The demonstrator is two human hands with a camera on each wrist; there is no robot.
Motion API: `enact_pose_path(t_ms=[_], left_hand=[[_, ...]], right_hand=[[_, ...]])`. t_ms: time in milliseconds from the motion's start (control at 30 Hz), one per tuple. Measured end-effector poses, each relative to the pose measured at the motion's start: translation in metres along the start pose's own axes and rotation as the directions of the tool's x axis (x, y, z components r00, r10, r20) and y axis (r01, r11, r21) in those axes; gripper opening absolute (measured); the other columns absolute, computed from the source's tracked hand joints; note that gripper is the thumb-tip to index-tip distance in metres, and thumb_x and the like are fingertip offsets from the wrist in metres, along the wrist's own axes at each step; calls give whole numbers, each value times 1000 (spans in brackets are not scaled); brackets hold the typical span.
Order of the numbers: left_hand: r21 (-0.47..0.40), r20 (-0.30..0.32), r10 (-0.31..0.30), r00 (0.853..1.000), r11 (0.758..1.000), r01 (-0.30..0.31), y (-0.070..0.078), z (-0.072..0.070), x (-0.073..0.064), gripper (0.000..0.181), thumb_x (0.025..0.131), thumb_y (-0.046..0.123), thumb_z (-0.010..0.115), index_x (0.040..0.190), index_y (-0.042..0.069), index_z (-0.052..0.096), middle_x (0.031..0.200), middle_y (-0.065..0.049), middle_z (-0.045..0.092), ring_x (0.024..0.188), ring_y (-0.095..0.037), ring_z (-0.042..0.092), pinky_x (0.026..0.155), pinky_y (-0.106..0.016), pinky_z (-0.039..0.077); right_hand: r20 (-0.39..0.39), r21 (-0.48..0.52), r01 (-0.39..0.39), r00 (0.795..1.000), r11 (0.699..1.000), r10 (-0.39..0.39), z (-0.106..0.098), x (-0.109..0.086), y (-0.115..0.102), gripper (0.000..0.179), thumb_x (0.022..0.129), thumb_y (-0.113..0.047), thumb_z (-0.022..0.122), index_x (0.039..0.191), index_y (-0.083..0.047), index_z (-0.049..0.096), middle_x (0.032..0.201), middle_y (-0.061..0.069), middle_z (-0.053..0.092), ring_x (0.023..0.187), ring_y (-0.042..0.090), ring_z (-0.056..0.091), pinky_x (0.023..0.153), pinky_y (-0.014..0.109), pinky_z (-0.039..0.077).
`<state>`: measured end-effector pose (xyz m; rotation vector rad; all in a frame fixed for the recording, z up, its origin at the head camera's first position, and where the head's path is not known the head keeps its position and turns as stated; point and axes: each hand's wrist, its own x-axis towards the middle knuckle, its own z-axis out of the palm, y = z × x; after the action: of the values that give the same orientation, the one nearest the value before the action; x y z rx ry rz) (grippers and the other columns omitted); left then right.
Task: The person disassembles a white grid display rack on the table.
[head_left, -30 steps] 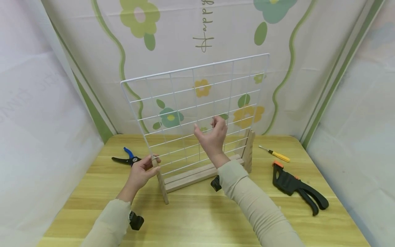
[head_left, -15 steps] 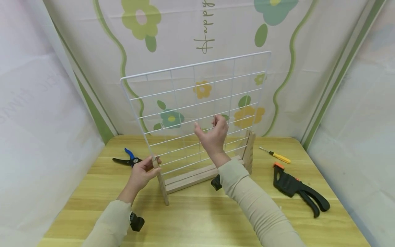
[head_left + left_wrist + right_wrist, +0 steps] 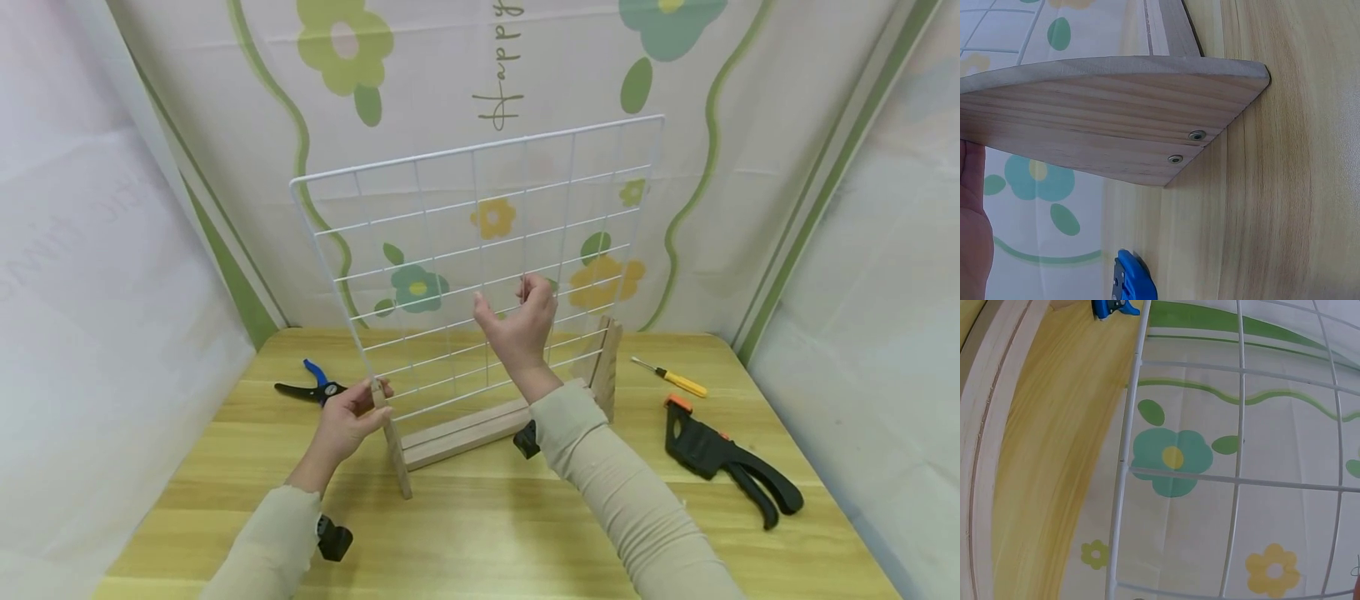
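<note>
A white wire grid (image 3: 414,159) stands upright at a tilt within a wooden stand, its bottom wire above the crossbar (image 3: 465,436). My right hand (image 3: 523,335) grips the grid near its middle, fingers curled through the wires and thumb raised on the near side. With thumb and fingers, my left hand (image 3: 347,423) pinches the upper end of the stand's left side panel (image 3: 395,462), where the grid's left edge meets it. The left wrist view shows this panel's outer face (image 3: 1097,119) with two metal fasteners. At the right, the grooved side panel (image 3: 605,371) stands upright beside the grid's edge.
Pruning shears (image 3: 328,389) with a blue handle lie behind my left hand. A yellow-handled screwdriver (image 3: 684,383) and a black clamp (image 3: 693,450) with orange pads lie at the right on the wooden table (image 3: 465,542). Printed fabric walls (image 3: 420,67) surround the table.
The grid has risen slightly with my right hand, widening the space between its bottom wire and the crossbar. My left hand keeps its hold on the side panel.
</note>
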<state>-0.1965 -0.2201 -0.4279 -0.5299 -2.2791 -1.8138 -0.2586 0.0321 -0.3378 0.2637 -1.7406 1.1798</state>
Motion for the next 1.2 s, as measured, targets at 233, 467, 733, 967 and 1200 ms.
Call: enact_pose_path(t_ms=[233,467,733,967,1200], left_hand=[[18,9,-12,1000,1000,12,1,-1,0,43,81,-5,66,121,-12,53,105,-33,60,93,1,61,79,-15,49],[27,11,-11,1000,1000,11,15,2,-1,41,80,-11,63,119,-17,51,105,-37,57,91,4,60,76,-13,49],[25,6,3,1000,1000,-3,3,0,-2,42,80,-6,66,119,-14,52,107,-34,59,92,3,60,76,-15,50],[19,3,-6,1000,1000,5,2,0,-1,41,81,-5,66,118,-14,53,107,-34,59,92,4,60,77,-16,50],[16,1,-14,1000,1000,14,2,0,0,41,81,-5,66,118,-14,53,108,-36,58,93,0,62,77,-17,50]], right_hand=[[12,-2,-20,1000,1000,20,0,3,-3,53,71,-34,68,99,0,38,84,12,39,79,25,37,72,33,30],[2,-8,-15,1000,1000,15,1,5,-5,52,71,-34,67,98,0,39,84,12,39,79,25,38,72,33,30],[-10,-1,9,1000,1000,-9,1,8,-6,52,70,-32,69,97,1,39,82,13,40,77,25,39,72,32,30],[-15,-1,21,1000,1000,-21,0,10,-7,51,70,-32,69,96,0,38,81,12,39,76,25,38,71,32,29],[-14,2,10,1000,1000,-10,0,13,-8,52,70,-31,70,96,0,38,81,11,38,76,25,38,70,31,29]])
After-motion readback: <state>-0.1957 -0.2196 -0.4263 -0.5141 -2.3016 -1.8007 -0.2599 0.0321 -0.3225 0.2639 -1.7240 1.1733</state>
